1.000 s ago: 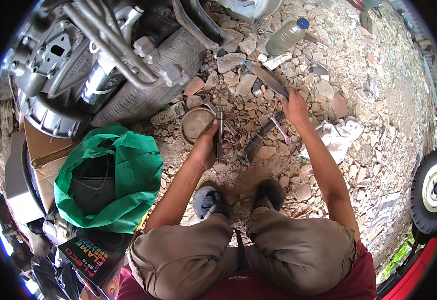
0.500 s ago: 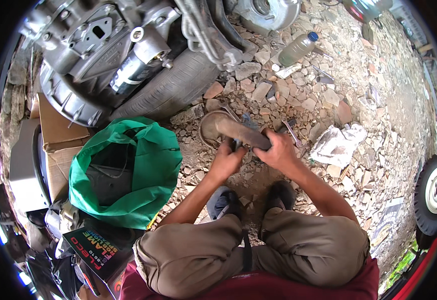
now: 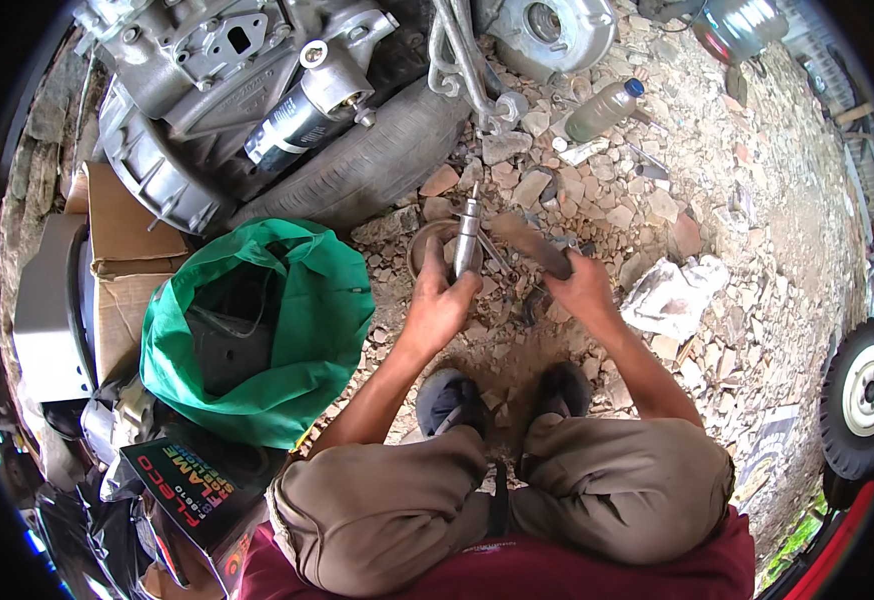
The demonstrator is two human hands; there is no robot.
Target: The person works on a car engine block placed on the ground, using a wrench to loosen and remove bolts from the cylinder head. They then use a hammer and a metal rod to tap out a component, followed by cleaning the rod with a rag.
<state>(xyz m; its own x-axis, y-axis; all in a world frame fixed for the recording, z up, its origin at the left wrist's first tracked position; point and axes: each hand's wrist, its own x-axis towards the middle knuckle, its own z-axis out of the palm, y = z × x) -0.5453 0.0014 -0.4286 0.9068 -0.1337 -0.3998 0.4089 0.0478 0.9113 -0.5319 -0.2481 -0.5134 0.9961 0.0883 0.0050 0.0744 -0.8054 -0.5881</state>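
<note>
My left hand point(image 3: 437, 310) is closed round a silver cylindrical metal piece point(image 3: 467, 232), its narrow tip pointing away from me. Behind that hand lies a shallow round dish point(image 3: 419, 240), partly hidden. To its right, my right hand point(image 3: 579, 290) grips a worn brown bar point(image 3: 527, 240); its blurred far end hangs near the cylinder, and I cannot tell whether they touch. A wrench point(image 3: 499, 258) lies on the gravel between my hands, partly covered. Just right of my right hand is a crumpled white cloth point(image 3: 672, 298).
An engine block point(image 3: 187, 80) and tire point(image 3: 367, 165) sit at upper left, a green bag point(image 3: 327, 290) and cardboard box point(image 3: 127, 225) left. Beyond the rubble lie a plastic bottle point(image 3: 597, 115) and metal housing point(image 3: 577, 40). A small wheel point(image 3: 857, 395) stands at right.
The brown bar was over my left hand half a second ago; it has since moved right, exposing the cylinder, whose tip now points forward. The view has shifted slightly.
</note>
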